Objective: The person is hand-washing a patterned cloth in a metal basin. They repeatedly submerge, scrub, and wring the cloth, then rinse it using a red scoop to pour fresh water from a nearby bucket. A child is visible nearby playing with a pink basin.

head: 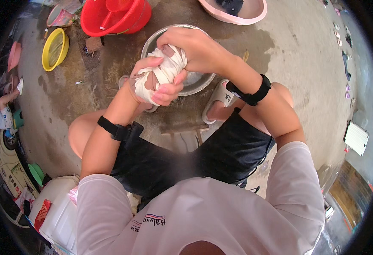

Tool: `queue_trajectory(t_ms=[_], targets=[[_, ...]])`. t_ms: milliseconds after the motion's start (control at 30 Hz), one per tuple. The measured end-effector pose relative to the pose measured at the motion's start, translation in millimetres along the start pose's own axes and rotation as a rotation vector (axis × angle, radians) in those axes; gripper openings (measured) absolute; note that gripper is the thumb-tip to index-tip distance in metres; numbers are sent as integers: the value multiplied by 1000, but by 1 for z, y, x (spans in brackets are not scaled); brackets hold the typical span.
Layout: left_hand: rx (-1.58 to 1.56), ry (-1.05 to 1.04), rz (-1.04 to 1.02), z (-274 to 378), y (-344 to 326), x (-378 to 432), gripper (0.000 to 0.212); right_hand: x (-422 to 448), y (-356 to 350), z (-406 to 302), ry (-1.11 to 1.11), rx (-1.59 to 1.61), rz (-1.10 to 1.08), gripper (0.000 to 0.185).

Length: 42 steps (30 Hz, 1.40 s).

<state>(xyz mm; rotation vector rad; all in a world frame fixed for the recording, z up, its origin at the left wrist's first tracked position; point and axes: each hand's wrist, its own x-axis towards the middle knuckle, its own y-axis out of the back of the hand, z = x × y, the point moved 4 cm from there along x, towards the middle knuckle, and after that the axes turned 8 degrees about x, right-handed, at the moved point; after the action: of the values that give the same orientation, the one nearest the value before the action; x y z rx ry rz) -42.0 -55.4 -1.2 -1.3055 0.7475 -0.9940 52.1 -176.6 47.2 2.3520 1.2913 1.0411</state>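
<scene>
A white cloth with brownish-pink patches point(164, 70), twisted into a tight bundle, is gripped between both hands. My left hand point(154, 84) wraps the lower left end, its fingers curled under and its thumb on top. Around the upper right end closes my right hand point(194, 47), knuckles up. Both hands are over a round metal basin point(202, 84) on the wet concrete floor, and they hide much of its inside. Some water shows in the basin's visible lower right part.
Beyond the basin stand a red tub point(138, 19) holding a red dipper point(107, 20), and a pink basin point(253, 19) with dark cloth inside. A yellow basin point(47, 65) and a brick piece point(93, 44) are left. A person point(3, 113) sits far left near a vehicle point(11, 172).
</scene>
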Motion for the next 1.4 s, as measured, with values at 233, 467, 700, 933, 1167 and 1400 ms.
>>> queue_trajectory(t_ms=[233,467,700,933,1167,1400], targets=[[184,-86,301,23,19,-19,67,-2,-1,30,-99,-182,-64,40],[444,-85,449,36,13,-33,60,1,4,27,-147,-229,-54,36],[395,-7,469,35,13,-35,64,-7,-3,23,-162,-106,36,42],[411,6,427,31,19,-36,66,-7,-4,24,-265,-12,-49,47],[608,54,725,34,32,-34,47,-10,-7,34,-210,-248,-74,37],[1126,114,850,52,14,-19,29,-9,-16,48,-192,-411,-102,26]])
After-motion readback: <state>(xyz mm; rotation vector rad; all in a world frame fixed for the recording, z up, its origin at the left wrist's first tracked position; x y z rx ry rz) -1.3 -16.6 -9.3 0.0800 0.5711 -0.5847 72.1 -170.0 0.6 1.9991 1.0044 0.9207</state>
